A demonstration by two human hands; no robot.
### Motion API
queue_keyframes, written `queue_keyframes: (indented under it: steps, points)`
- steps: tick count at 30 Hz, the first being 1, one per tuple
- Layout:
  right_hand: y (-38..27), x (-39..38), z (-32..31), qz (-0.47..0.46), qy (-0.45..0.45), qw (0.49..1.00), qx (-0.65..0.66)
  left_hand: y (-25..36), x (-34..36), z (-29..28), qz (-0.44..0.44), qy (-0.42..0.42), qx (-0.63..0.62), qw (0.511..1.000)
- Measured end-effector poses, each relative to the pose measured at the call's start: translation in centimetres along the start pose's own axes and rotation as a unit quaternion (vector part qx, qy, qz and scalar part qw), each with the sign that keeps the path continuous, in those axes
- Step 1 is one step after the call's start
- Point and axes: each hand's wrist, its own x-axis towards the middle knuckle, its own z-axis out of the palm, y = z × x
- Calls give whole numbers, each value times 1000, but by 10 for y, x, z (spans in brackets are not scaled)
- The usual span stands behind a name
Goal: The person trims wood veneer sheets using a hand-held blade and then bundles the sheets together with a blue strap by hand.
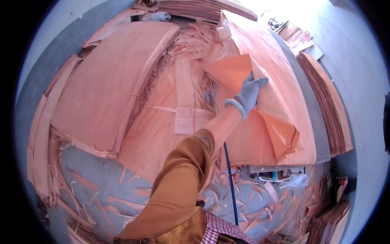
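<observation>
My left hand (251, 90), in a grey glove with a pale bangle at the wrist, reaches across to the right. It is closed on the edge of a thin reddish wood veneer sheet (229, 70), which curls up and folds around it. Part of the fingers is hidden by the sheet. Beneath lies a stack of similar veneer sheets (284, 93), its right side flat. A folded corner (284, 136) of veneer bends up near the stack's front edge. My right hand does not show. A thin dark rod (231, 183) stands near my left forearm.
Another veneer stack (109, 77) lies on the left, with torn strips (183, 81) between the two. Veneer scraps (126, 203) litter the floor in front. A tall veneer pile (325, 101) stands at the right. A clear plastic bag (297, 181) lies by the stack's front edge.
</observation>
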Motion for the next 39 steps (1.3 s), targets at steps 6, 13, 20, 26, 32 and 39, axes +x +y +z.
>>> queue_keyframes:
  steps: [6,13,20,26,32,39]
  points:
    - [7,-8,-5,-5,9,1000,18,2,-7,5,-12,-14,-9,1000]
    - [-7,-24,-8,-23,28,998,54,-3,-23,3,-6,-26,-4,1000]
    - [-81,-39,-28,15,1,992,124,-6,-27,-1,-53,-28,-4,998]
    - [-131,-33,-26,-1,-22,994,111,-10,-23,-11,-69,-18,-7,997]
    - [-163,-50,-1,-9,-47,984,174,-17,-14,-9,-73,-42,-11,996]
    - [-196,-61,2,24,-35,970,237,-35,-1,19,-95,-90,-16,991]
